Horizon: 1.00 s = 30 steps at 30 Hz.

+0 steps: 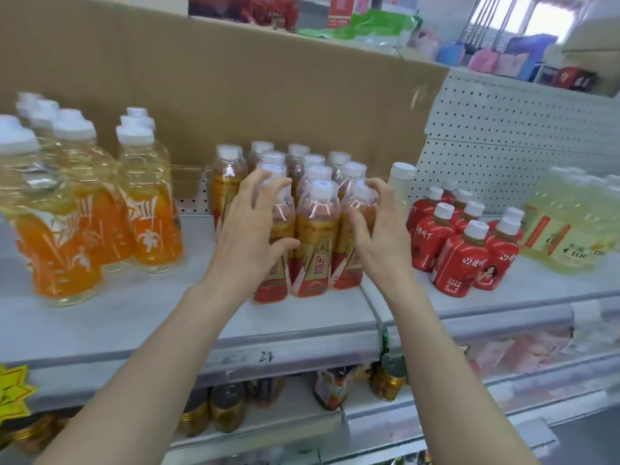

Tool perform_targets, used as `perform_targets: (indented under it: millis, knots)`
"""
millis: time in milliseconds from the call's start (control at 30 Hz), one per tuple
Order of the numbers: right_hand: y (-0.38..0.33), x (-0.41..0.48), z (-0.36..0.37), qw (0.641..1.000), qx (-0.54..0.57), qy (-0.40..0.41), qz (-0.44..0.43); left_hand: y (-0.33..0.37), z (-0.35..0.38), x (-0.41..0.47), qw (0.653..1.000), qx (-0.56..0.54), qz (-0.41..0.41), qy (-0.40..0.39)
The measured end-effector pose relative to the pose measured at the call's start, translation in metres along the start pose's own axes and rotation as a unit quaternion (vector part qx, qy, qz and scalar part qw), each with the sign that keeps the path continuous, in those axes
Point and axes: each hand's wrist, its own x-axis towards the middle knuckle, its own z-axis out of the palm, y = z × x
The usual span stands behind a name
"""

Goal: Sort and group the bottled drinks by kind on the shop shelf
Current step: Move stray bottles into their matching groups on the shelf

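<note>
A cluster of small gold-and-red labelled bottles (315, 229) with white caps stands mid-shelf. My left hand (251, 226) wraps around the front-left bottle of that cluster. My right hand (372, 229) cups the front-right bottle, fingers curled on its shoulder. Tall orange-labelled bottles (84, 203) stand in rows at the left. Small red bottles (463, 250) are grouped to the right, and a pale clear bottle (401, 182) stands just behind my right hand. Large pale yellow bottles (570, 223) sit at the far right.
A cardboard sheet (268, 95) backs the shelf (167, 323). A white pegboard panel (520, 139) lies behind the right section. Cans and jars (228, 411) fill the lower shelf. A yellow star price tag (13, 394) hangs at the lower left.
</note>
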Motion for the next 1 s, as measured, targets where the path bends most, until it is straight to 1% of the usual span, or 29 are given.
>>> perform_targets:
  millis: [133,167,200,267,300,367,433,500,600,733,800,867,1000]
  knots:
    - [0.013,0.004,-0.004,0.999,0.031,-0.019,-0.012,-0.002,0.002,0.002,1.000,0.022,0.006,-0.001]
    - [0.018,0.008,-0.007,0.999,0.051,-0.004,-0.005,-0.001,0.002,0.001,0.999,0.038,0.014,0.007]
    - [0.025,0.014,-0.010,0.997,0.066,0.031,0.006,0.001,0.002,0.000,0.997,0.061,0.029,0.021]
    - [0.046,0.034,-0.016,0.993,0.053,0.095,0.043,0.007,0.003,-0.002,0.989,0.115,0.079,0.055]
    - [0.056,0.045,-0.018,0.992,0.038,0.094,0.070,0.010,0.004,-0.003,0.983,0.137,0.105,0.063]
    - [0.073,0.061,-0.016,0.990,0.043,0.039,0.126,0.018,0.007,-0.002,0.975,0.166,0.136,0.056]
    - [0.084,0.068,-0.006,0.983,0.079,-0.025,0.163,0.021,0.011,0.000,0.973,0.180,0.137,0.047]
    - [0.092,0.069,0.004,0.984,0.080,-0.049,0.154,0.021,0.015,-0.001,0.971,0.192,0.132,0.048]
    - [0.093,0.066,0.005,0.986,0.076,-0.043,0.139,0.019,0.016,0.001,0.972,0.195,0.123,0.051]
    - [0.081,0.048,-0.010,0.989,0.061,-0.047,0.124,0.020,0.013,0.000,0.972,0.200,0.116,0.041]
    - [0.071,0.034,-0.024,0.988,0.064,-0.039,0.136,0.021,0.012,0.000,0.972,0.200,0.118,0.039]
    - [0.060,0.019,-0.040,0.985,0.070,-0.022,0.155,0.022,0.009,0.000,0.973,0.197,0.115,0.035]
    - [0.048,-0.010,-0.082,0.985,0.087,0.031,0.143,0.032,0.011,-0.003,0.978,0.183,0.087,0.054]
